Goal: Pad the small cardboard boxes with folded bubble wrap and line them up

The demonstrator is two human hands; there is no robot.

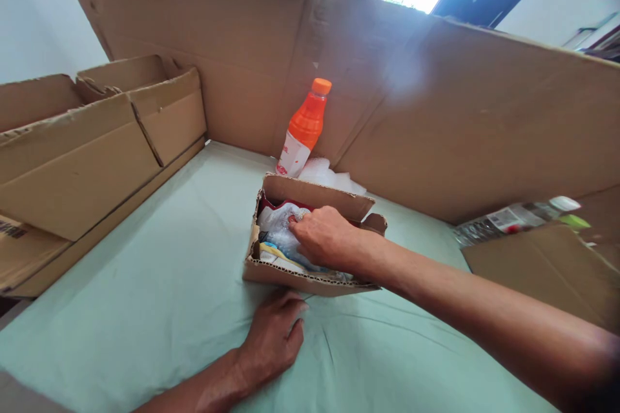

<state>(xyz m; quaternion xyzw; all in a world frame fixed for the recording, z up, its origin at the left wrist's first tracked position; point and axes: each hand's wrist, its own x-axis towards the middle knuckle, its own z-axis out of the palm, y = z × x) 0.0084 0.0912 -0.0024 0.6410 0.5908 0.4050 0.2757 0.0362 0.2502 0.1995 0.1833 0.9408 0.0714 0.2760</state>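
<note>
Matt corrugated cardboard box (271, 271), crinkly clear plastic wrap (278, 229) inside, on smooth pale-green cloth (145, 310); glossy plastic bottle (304, 129).

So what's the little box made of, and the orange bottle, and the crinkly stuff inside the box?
The little box looks like plain brown corrugated cardboard: its torn edge shows wavy ridges. The orange bottle seems to be glossy see-through plastic with an orange cap. The crinkly stuff under the right hand is probably thin clear plastic wrap; it shines and wrinkles.

Right hand (325, 237) reaches forward, fingers curled; left hand (276, 334) rests flat.
</note>
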